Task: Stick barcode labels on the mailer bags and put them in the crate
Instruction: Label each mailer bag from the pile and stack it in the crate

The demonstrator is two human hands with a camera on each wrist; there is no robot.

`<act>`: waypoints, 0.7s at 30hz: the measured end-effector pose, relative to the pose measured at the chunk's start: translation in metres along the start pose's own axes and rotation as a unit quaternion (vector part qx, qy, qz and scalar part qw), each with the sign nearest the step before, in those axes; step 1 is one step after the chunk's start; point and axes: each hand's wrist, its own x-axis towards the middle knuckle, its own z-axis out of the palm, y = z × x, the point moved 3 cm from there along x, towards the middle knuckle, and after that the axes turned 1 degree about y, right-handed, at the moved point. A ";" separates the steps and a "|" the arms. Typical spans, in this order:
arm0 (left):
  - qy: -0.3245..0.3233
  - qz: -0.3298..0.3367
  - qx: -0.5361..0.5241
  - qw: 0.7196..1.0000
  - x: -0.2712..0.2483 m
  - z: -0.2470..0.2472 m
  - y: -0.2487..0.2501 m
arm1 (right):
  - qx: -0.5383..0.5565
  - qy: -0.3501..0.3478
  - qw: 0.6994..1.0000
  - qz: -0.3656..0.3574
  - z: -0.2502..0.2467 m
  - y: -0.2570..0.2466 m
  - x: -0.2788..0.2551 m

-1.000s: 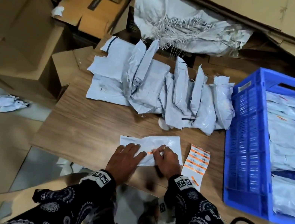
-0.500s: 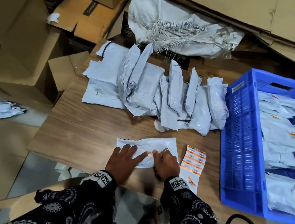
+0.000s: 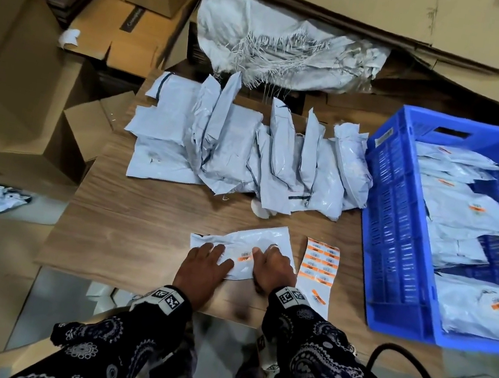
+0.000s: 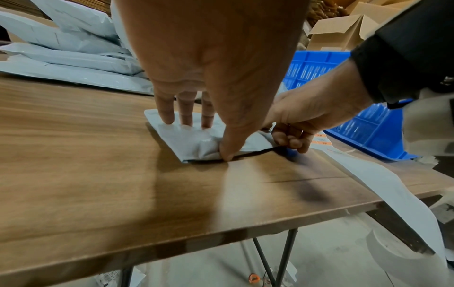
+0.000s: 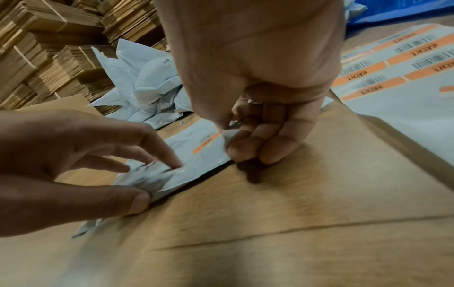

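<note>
Mailer bag pinned and labelled — the crate lies to its right.

The right hand (image 3: 272, 268) has its fingers curled, pinching the bag's right end; the left hand (image 3: 203, 264) lies with straight, spread fingers pressing the left half flat. Between them, the orange barcode label (image 3: 244, 256) sits on the grey mailer bag (image 3: 253, 237), whose long axis runs left to right on the wooden table (image 3: 143, 216). Just beside the right hand is the label sheet (image 3: 319, 264) — beyond it the blue crate (image 3: 397, 248), so the right hand is nearer for the transfer.
</note>
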 end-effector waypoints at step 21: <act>0.056 0.029 -0.025 0.998 0.036 -0.052 -0.021 | 0.203 0.012 0.977 0.058 -0.027 0.018 -0.044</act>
